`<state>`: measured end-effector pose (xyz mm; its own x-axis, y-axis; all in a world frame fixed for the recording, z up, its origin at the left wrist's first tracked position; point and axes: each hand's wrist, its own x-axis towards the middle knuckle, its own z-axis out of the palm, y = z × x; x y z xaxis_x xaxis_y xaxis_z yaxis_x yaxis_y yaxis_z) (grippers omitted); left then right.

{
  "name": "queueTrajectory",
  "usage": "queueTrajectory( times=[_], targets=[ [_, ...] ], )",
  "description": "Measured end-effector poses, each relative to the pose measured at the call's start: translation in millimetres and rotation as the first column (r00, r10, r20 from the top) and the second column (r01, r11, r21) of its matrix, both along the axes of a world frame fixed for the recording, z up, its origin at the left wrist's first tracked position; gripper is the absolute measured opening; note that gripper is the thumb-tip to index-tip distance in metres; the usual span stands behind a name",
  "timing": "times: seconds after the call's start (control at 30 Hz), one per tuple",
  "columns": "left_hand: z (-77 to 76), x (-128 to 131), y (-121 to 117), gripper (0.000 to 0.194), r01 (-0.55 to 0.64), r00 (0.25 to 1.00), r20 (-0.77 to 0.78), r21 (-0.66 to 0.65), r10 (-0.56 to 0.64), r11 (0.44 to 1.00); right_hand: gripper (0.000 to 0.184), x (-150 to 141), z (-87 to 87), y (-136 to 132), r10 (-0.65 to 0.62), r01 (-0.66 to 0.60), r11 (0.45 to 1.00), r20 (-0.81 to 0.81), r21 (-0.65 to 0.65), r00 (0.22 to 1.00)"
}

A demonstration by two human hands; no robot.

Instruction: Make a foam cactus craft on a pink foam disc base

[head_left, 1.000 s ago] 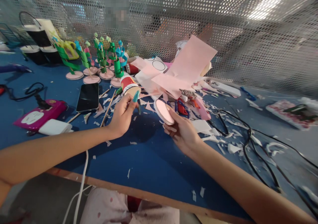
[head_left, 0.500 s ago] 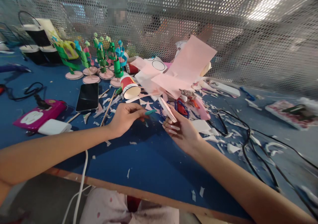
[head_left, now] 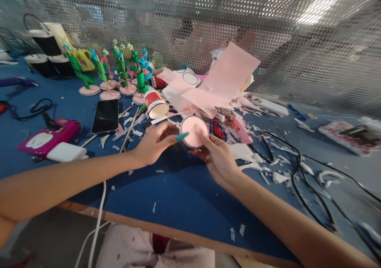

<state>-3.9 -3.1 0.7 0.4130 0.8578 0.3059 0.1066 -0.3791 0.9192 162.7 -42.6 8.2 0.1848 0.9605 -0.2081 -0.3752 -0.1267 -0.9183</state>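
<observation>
My right hand (head_left: 218, 157) holds a round, pale pink disc (head_left: 190, 127) with a dark edge line, thumb pressed across its face and fingers behind. The disc is tilted so its flat face points toward me, above the blue table. At the disc's left edge, my left hand (head_left: 154, 143) is closed in a pinch. A teal tip, looking like a long thumbnail, overlaps the rim; the other left fingertips are partly hidden. Just beyond the hands lies a red and white paper cup (head_left: 155, 104) on its side. Behind it are pink paper sheets (head_left: 229, 77).
Several green paper spirals on sticks stand on pink round bases (head_left: 110, 95) at the back left. A phone (head_left: 105, 116), a magenta box (head_left: 49, 137) and a white charger (head_left: 66, 152) lie left. Scraps and black cables (head_left: 297, 161) spread right. A perforated metal screen (head_left: 282, 54) closes the back.
The disc has turned from nearly edge-on to face me. My right thumb now lies over its face, and my left hand has moved slightly right to its rim.
</observation>
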Motion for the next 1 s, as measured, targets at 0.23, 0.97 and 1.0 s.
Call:
queueTrajectory(
  times=[0.23,0.97,1.0],
  targets=[
    [3.3,0.2,-3.4,0.032,-0.020,0.994,-0.105,0.041,0.024,0.999,0.046,-3.5,-3.1,-5.5,0.052,-0.056,0.998,0.094,0.042,0.994],
    [-1.8,1.2,6.8,0.032,-0.093,0.970,0.208,-0.142,0.122,0.986,0.047,12.4,-11.4,0.3,-0.013,-0.126,0.970,0.560,0.209,0.828],
    [-2.6,1.3,6.2,0.033,-0.055,0.980,0.187,-0.109,0.075,0.993,0.046,13.0,-12.0,-0.1,-0.012,-0.140,0.968,0.594,0.210,0.804]
  ],
)
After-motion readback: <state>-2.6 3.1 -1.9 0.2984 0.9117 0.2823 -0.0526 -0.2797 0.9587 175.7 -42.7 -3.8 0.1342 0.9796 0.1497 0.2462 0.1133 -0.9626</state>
